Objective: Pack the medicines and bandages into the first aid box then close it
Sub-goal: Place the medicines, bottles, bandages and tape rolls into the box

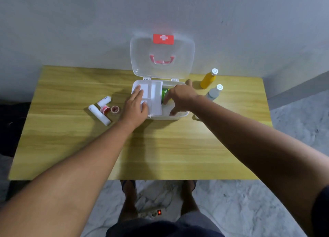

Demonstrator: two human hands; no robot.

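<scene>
A white first aid box stands open at the table's back centre, its clear lid upright against the wall. A white divided tray covers the box's left half. My left hand lies flat on that tray, fingers spread. My right hand reaches into the right half, fingers apart, over a green bottle lying inside. Two white bandage rolls and two small red tape rolls lie left of the box. A yellow bottle and a clear bottle stand right of it.
The wooden table runs up to a grey wall. A power strip with a lit red switch lies on the marble floor beside my feet.
</scene>
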